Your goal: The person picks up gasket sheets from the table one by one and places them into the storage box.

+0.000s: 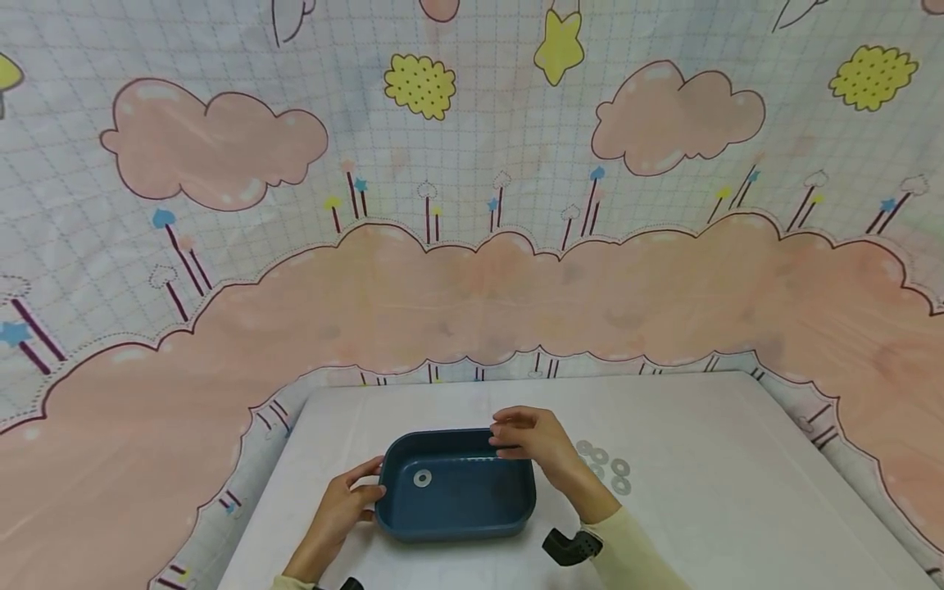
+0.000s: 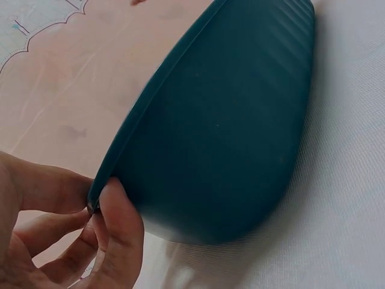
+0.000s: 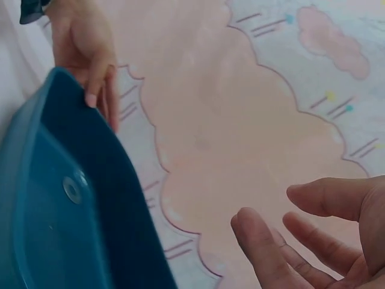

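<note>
A dark blue rectangular bin stands on the white table, and one pale ring-shaped washer lies on its floor toward the left. My left hand pinches the bin's left rim between thumb and fingers, as the left wrist view shows close up. Over the bin's far right corner is my right hand, thumb and fingers apart with nothing between them. Several more pale washers lie on the table to the right, some partly hidden by the right forearm.
The white table extends to the right past the loose washers. Behind it hangs a patterned cloth with clouds and stars. A black wrist device sits on the right wrist, low over the table.
</note>
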Available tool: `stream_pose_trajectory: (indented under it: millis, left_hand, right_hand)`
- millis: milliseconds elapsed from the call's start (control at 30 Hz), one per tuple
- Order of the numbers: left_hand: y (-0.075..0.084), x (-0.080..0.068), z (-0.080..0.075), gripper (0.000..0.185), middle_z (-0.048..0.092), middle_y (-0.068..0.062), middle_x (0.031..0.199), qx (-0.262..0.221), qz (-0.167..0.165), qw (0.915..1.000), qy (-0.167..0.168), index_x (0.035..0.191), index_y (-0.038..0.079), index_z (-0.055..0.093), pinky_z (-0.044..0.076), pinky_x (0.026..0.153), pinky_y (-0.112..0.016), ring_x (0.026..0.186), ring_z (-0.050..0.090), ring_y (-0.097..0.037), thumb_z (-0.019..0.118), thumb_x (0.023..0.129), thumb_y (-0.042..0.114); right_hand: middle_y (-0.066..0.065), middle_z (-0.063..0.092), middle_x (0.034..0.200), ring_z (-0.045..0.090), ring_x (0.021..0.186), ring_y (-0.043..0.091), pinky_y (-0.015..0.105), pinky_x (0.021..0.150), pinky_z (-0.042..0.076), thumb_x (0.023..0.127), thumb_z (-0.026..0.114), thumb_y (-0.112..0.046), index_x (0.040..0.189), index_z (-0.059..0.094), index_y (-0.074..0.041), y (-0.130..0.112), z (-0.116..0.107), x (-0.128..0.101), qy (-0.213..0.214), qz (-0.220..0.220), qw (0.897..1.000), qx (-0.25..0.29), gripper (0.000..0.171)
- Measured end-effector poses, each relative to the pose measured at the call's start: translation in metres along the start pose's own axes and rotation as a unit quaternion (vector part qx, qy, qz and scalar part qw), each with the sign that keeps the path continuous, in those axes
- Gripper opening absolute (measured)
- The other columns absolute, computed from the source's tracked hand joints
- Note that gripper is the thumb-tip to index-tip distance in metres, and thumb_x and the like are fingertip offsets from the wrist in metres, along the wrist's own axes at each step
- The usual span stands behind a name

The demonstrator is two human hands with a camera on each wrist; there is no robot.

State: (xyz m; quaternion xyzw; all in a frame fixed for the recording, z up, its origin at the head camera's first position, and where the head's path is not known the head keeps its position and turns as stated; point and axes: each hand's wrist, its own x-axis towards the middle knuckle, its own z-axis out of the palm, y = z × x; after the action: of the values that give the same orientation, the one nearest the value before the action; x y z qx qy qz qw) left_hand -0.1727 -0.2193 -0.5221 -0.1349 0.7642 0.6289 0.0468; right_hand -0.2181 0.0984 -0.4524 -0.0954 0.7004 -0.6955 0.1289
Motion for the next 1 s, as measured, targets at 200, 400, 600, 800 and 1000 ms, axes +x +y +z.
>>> stream_pose_trajectory:
  millis: [200,400,600,800,1000]
  left_hand:
    - [0.000,0.001,0.002,0.051,0.055,-0.015,0.125,-0.002,-0.006,1.0000,0.004,0.137,0.003,0.056,0.050,0.056,-0.032,0.083,0.062,-0.020,0.063,0.086,0.001]
    - [0.001,0.000,0.003,0.051,0.055,-0.014,0.126,0.003,-0.004,1.0000,0.004,0.137,0.003,0.056,0.051,0.057,-0.033,0.085,0.062,-0.021,0.063,0.087,0.002]
    - [0.002,0.002,0.003,0.051,0.055,-0.015,0.126,0.007,-0.004,1.0000,0.006,0.137,0.002,0.055,0.051,0.058,-0.034,0.085,0.062,-0.021,0.063,0.087,0.002]
    - [0.004,0.001,0.002,0.052,0.054,-0.015,0.125,0.004,-0.009,0.9999,0.007,0.138,0.003,0.055,0.051,0.058,-0.034,0.085,0.062,-0.022,0.064,0.087,0.002]
    - [0.007,-0.001,0.002,0.053,0.054,-0.015,0.125,0.002,-0.007,1.0000,0.003,0.138,0.004,0.055,0.052,0.058,-0.033,0.086,0.063,-0.021,0.064,0.086,0.003]
  right_hand:
    - [0.017,0.069,0.114,0.071,0.099,0.028,0.039,0.082,0.058,0.092,0.068,-0.015,0.121,0.062,0.003,-0.006,-0.024,-0.008,0.028,-0.007,0.999,-0.019,0.035]
    - [0.019,0.067,0.117,0.071,0.099,0.026,0.036,0.081,0.059,0.090,0.068,-0.013,0.121,0.063,0.001,-0.007,-0.050,-0.019,0.072,-0.005,0.997,-0.036,0.034]
    - [0.023,0.064,0.121,0.070,0.102,0.028,0.032,0.081,0.058,0.091,0.068,-0.014,0.122,0.063,0.000,-0.006,-0.073,-0.027,0.101,-0.010,0.993,-0.059,0.034]
    - [0.021,0.065,0.120,0.070,0.102,0.025,0.030,0.082,0.058,0.092,0.067,-0.015,0.124,0.062,0.001,-0.004,-0.092,-0.032,0.118,-0.016,0.989,-0.084,0.036]
    - [0.020,0.066,0.122,0.069,0.096,0.007,0.020,0.084,0.055,0.094,0.065,-0.017,0.126,0.061,-0.003,0.003,-0.110,-0.037,0.142,-0.026,0.979,-0.145,0.035]
